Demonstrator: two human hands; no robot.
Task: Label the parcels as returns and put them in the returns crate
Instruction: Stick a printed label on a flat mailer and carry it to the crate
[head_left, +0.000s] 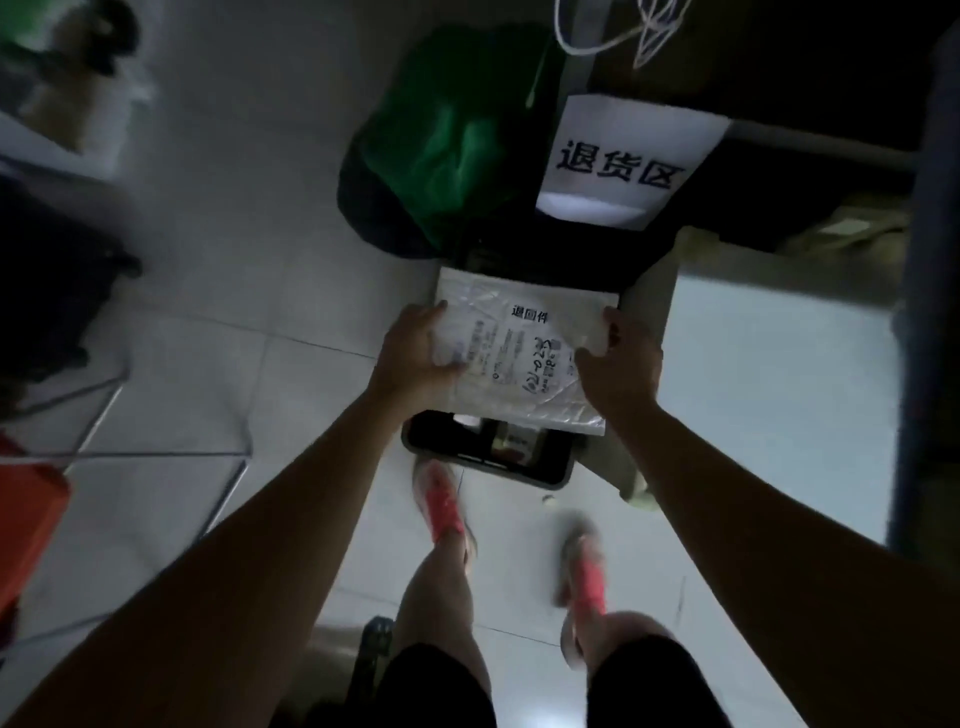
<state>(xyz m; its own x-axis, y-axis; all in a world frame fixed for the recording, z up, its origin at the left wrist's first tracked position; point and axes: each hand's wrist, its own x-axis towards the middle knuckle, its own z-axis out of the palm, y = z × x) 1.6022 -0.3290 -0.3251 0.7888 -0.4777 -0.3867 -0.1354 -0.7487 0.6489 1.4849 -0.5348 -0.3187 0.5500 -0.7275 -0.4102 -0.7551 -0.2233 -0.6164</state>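
Observation:
A flat white plastic parcel (524, 343) with a shipping label and a small printed returns label hangs above a dark crate (550, 475) on the floor. My left hand (415, 353) grips the parcel's left edge. My right hand (618, 358) grips its right edge. The parcel covers most of the crate's opening; only the near rim and a strip of the dark inside show, with some items in it. A white sign (628, 161) with dark printed characters hangs just behind the crate.
A green bag (452, 135) stands on the floor behind the crate to the left. A white box (779, 389) sits right of the crate beside a blue upright. A clear container (156, 415) and an orange crate (26, 509) lie at the left. My feet in pink shoes stand on white tiles.

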